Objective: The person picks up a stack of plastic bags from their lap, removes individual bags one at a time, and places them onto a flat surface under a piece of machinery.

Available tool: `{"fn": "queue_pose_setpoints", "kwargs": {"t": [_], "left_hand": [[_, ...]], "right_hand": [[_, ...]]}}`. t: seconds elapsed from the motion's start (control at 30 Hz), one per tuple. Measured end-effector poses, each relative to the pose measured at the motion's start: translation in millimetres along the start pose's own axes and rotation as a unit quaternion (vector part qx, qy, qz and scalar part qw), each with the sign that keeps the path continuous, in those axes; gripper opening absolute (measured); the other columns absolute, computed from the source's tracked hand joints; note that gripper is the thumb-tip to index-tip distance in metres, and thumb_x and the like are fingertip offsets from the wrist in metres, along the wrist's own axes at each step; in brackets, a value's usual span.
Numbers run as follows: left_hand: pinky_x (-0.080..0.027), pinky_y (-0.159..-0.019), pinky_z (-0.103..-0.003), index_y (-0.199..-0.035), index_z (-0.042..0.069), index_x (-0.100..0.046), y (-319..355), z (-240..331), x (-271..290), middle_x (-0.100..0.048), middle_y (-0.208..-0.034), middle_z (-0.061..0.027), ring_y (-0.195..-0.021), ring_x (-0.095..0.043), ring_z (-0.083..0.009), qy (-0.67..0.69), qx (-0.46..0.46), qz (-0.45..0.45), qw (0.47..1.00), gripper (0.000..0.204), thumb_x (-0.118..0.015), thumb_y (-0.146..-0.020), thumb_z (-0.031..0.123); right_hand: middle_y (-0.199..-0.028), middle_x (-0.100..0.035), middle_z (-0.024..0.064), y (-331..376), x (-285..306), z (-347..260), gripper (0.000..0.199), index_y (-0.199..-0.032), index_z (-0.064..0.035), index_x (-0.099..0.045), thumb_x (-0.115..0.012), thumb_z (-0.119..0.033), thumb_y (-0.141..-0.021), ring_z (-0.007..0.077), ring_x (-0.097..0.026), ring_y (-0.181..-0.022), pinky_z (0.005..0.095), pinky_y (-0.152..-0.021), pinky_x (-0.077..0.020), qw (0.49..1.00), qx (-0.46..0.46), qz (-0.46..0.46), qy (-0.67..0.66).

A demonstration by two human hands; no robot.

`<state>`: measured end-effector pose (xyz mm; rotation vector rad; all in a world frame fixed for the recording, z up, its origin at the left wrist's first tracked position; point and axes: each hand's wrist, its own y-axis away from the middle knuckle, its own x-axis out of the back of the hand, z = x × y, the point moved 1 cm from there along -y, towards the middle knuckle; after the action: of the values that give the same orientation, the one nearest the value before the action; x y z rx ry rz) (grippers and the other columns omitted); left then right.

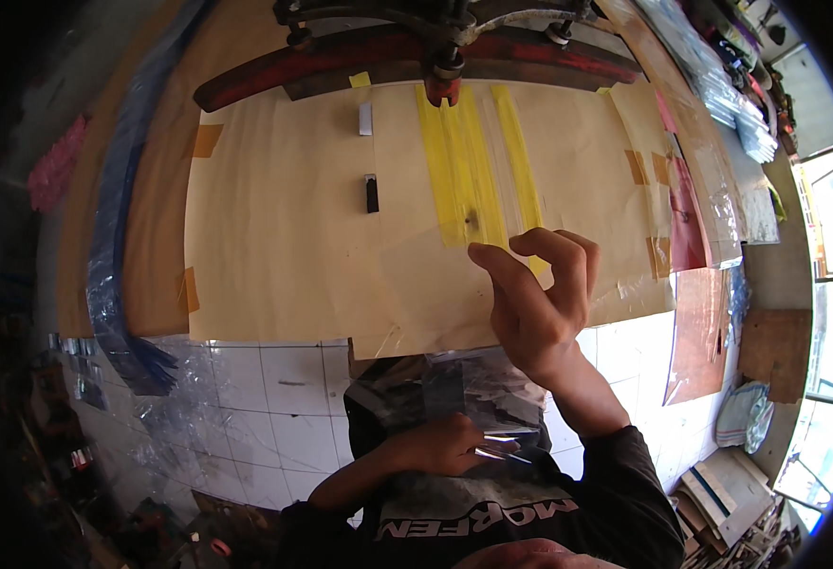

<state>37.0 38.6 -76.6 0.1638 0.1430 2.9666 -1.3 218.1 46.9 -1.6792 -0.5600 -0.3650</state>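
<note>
My right hand [545, 303] hovers over the near edge of a tan paper sheet [284, 237], thumb and curled forefinger apart, with nothing visible between them. Just beyond the fingertips run yellow tape strips [459, 171] with a dark spot near their near end. A faint clear film seems to lie left of the hand; its edges are hard to make out. Down by my lap, my left hand [450, 444] is closed on shiny clear plastic pieces [502, 448] that stick out to its right. A small black block [372, 195] and a small pale block [365, 119] sit on the paper's left half.
A red and black metal press bar [341, 62] spans the far side above the paper. Brown tape [206, 141] holds the paper's edges. A blue plastic strip [108, 247] hangs over the left side. White tiled floor [288, 379] shows below; wood scraps [734, 493] lie at lower right.
</note>
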Motion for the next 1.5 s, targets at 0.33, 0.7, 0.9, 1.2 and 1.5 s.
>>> {"fn": "queue_pose_setpoints", "kwargs": {"t": [0.33,0.7,0.9,1.2,1.5], "left_hand": [[-0.052,-0.07,-0.036,-0.13,0.02,-0.061,11,-6,-11,-0.068,-0.096,-0.0182,-0.072,-0.065,-0.0333,-0.043,-0.034,0.014,0.998,0.044,-0.062,-0.086,0.014],[-0.053,-0.084,-0.034,-0.126,0.014,-0.063,35,42,-33,-0.067,-0.111,-0.0149,-0.1,-0.067,-0.027,-0.039,-0.284,0.103,0.953,0.041,-0.066,-0.086,0.012],[-0.05,-0.091,-0.034,-0.12,0.0,-0.063,48,41,-32,-0.064,-0.121,-0.0179,-0.109,-0.062,-0.0184,0.112,-0.087,0.089,0.986,0.03,-0.062,-0.091,0.009],[-0.048,-0.097,-0.036,-0.12,0.003,-0.065,38,28,-33,-0.062,-0.127,-0.0147,-0.115,-0.061,-0.0257,0.087,-0.096,0.125,0.984,0.029,-0.06,-0.091,0.008],[-0.05,-0.093,-0.034,-0.121,0.016,-0.066,36,24,-41,-0.065,-0.122,-0.0126,-0.109,-0.064,-0.0276,0.017,-0.145,0.104,0.984,0.031,-0.061,-0.091,0.012]], "right_hand": [[-0.075,-0.068,0.0053,-3,25,7,0.005,-0.096,-0.0016,-0.049,-0.047,0.003,-0.094,0.0226,-0.061,-0.068,0.0337,-0.069,-0.0435,0.956,-0.19,-0.122,-0.186],[-0.082,-0.067,0.011,85,15,-26,0.005,-0.098,0.0009,-0.052,-0.049,-0.002,-0.095,0.0199,-0.068,-0.075,0.0312,-0.066,-0.0543,0.741,-0.171,-0.54,-0.362],[-0.087,-0.061,0.0129,32,79,-35,0.012,-0.103,0.0009,-0.05,-0.04,0.0,-0.096,0.0204,-0.063,-0.075,0.0318,-0.069,-0.0527,0.895,-0.123,-0.136,-0.407],[-0.079,-0.059,0.0139,-54,136,-11,0.017,-0.099,-0.0021,-0.052,-0.04,-0.014,-0.103,0.0167,-0.056,-0.063,0.0238,-0.052,-0.047,0.76,-0.091,0.249,-0.593],[-0.093,-0.067,0.0121,-86,17,47,0.024,-0.112,-0.0025,-0.054,-0.051,-0.009,-0.09,0.0205,-0.063,-0.066,0.0319,-0.059,-0.0486,0.931,-0.229,-0.13,-0.255]]}}
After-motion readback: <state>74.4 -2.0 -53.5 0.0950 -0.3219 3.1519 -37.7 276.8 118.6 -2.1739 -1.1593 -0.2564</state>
